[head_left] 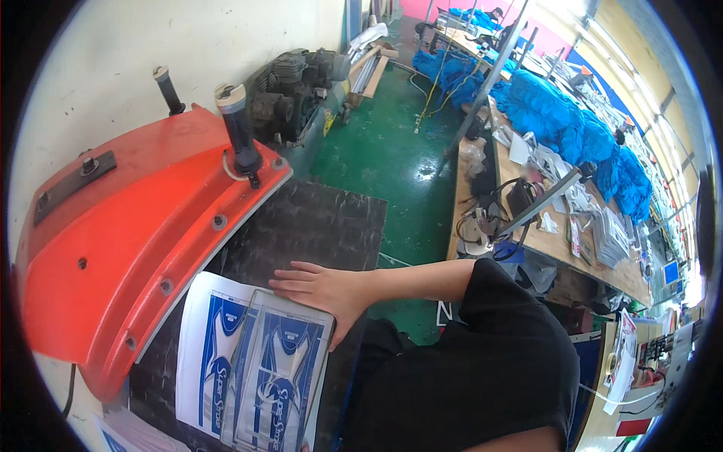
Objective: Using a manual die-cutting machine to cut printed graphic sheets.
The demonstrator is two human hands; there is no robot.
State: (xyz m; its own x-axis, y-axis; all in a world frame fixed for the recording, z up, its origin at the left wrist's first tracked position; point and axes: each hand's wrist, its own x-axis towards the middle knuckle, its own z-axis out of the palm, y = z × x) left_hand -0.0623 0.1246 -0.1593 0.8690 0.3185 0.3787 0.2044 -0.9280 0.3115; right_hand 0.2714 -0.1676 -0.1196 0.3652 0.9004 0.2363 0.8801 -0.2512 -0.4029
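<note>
A red metal press (pixel 135 248) stands at the left above a dark board (pixel 297 226). On the board lie white sheets printed in blue (pixel 207 343), partly covered by a clear, metal-edged template (pixel 275 377). My right hand (pixel 316 294) reaches in from the right and lies at the template's upper end, palm down with fingers stretched apart. A bit of skin at the lower edge beside the template seems to be my left hand (pixel 305 446); its fingers are mostly out of sight.
Motor machinery (pixel 290 90) stands by the wall beyond the press. A wooden bench (pixel 565 248) on the right holds cables, paper stacks and blue fabric (pixel 572 128), with metal poles along it. Green floor (pixel 399 166) runs between. A person (pixel 493 15) is far back.
</note>
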